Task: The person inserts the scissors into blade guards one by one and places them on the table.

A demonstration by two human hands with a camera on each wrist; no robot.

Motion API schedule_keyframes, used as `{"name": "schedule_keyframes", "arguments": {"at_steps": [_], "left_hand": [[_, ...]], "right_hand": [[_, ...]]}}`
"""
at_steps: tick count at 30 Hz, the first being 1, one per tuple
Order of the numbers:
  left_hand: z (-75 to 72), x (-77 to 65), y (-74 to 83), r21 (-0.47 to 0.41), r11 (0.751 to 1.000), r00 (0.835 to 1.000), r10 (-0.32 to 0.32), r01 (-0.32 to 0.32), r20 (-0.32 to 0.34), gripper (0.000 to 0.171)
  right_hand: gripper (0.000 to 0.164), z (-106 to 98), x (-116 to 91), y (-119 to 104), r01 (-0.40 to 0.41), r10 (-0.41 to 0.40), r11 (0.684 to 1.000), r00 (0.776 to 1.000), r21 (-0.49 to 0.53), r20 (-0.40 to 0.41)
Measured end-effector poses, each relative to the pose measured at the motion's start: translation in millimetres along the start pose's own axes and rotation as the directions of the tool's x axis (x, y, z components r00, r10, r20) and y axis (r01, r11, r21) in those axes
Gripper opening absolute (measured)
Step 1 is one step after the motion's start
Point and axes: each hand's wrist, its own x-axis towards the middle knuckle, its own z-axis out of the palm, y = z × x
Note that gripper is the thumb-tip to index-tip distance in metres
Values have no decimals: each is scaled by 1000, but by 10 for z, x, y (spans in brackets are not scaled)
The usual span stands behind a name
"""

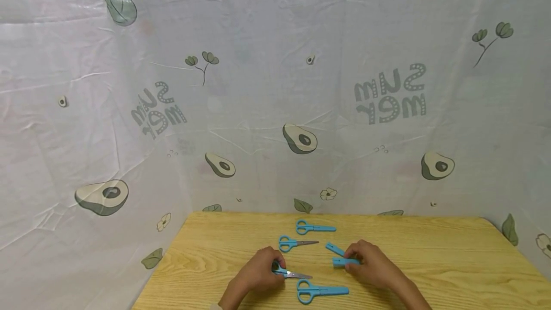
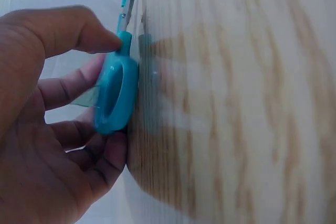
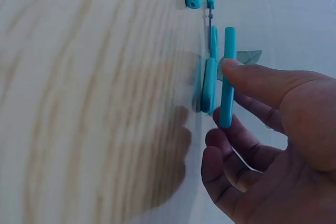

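My left hand pinches a pair of small blue-handled scissors at the handles, bare metal blades pointing right. In the left wrist view, the thumb presses near the pivot and the handle is close to the tabletop. With thumb and fingers, my right hand grips a blue scissors cover, which the right wrist view shows held off the table. Just beyond it lies a second blue cover. Left of that are other scissors with bare blades.
Covered blue scissors lie at the back, and another covered pair lies nearest the front, between the hands. Everything is on a wood-grain table. A printed plastic sheet hangs behind and along the sides.
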Motion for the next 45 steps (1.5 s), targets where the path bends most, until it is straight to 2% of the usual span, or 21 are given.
{"name": "schedule_keyframes", "arguments": {"at_steps": [6, 10, 16, 24, 36, 40, 45], "left_hand": [[-22, -2, 10, -44, 999, 999, -2, 3, 33, 14], [-26, 2, 5, -16, 1000, 999, 23, -23, 48, 19], [-23, -3, -29, 7, 997, 997, 77, -77, 22, 14], [-48, -17, -55, -110, 993, 999, 40, -41, -9, 16], [-110, -45, -50, -185, 982, 999, 26, -34, -45, 10], [-132, -45, -55, -256, 967, 1000, -11, 4, -29, 8], [-162, -57, -51, -411, 909, 997, -71, 70, 15, 6]], "right_hand": [[12, -19, -16, -6, 36, -37, 998, 999, 47, 19], [12, -23, -27, -9, 47, -48, 997, 998, 57, 28], [15, -38, -35, -32, 30, -32, 998, 999, 56, 33], [17, -78, -80, -56, 23, -23, 999, 1000, 27, 17], [19, -77, -135, -88, 0, 2, 999, 999, 41, -54], [20, -89, -134, -98, 8, -3, 995, 998, 98, -58], [22, -108, -148, -119, 12, -2, 987, 998, 160, -62]]}}
